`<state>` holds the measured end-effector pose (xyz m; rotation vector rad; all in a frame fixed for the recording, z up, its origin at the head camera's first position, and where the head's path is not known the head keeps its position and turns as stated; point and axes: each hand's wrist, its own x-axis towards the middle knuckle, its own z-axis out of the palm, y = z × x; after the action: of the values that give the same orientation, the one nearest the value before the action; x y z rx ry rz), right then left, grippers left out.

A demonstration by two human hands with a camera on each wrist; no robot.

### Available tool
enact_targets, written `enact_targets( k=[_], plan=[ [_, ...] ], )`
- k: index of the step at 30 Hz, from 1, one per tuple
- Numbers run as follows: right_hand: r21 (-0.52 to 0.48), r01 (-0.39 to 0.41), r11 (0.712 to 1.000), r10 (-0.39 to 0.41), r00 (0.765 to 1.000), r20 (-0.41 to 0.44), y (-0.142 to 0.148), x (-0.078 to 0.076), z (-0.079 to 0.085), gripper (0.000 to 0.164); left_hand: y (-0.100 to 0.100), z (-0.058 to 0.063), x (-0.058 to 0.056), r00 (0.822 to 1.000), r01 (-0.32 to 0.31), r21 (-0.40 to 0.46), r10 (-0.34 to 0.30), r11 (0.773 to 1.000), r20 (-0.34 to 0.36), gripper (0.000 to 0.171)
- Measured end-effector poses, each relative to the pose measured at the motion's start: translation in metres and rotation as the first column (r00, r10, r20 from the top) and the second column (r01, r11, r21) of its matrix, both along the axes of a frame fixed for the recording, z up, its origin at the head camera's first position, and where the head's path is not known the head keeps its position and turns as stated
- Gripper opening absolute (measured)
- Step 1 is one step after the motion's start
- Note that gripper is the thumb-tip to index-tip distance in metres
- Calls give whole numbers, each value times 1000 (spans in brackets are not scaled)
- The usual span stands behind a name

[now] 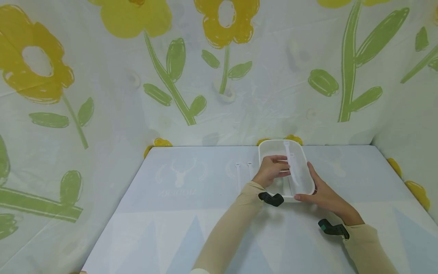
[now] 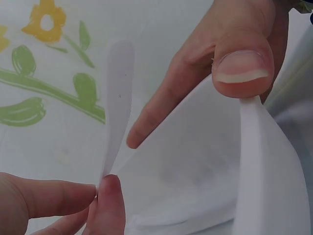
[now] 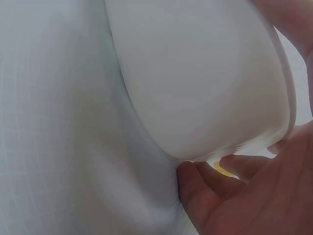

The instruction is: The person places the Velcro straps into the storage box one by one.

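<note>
Left grip (image 1: 272,169) pinches a strip (image 2: 119,93) over the box (image 3: 195,78); right grip (image 1: 325,196) holds the box's near right corner, probably for steadying it.

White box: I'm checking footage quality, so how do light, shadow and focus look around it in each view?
Head: the box is pale against the pale table, with soft shadows nearby; left wrist: its inside looks hazy, low in contrast; right wrist: dimmer, its outside greyed by shade, small glints near the right hand.
</note>
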<state>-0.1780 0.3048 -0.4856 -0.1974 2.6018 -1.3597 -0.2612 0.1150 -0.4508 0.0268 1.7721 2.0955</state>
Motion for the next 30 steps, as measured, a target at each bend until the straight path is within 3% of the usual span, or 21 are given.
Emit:
enact_targets(
  k=[30],
  plan=[
    [-17,-13,1000,12,999,-48,-1,1,0,128,11,-6,5,1000,7,-71,-5,997,28,30]
  ],
)
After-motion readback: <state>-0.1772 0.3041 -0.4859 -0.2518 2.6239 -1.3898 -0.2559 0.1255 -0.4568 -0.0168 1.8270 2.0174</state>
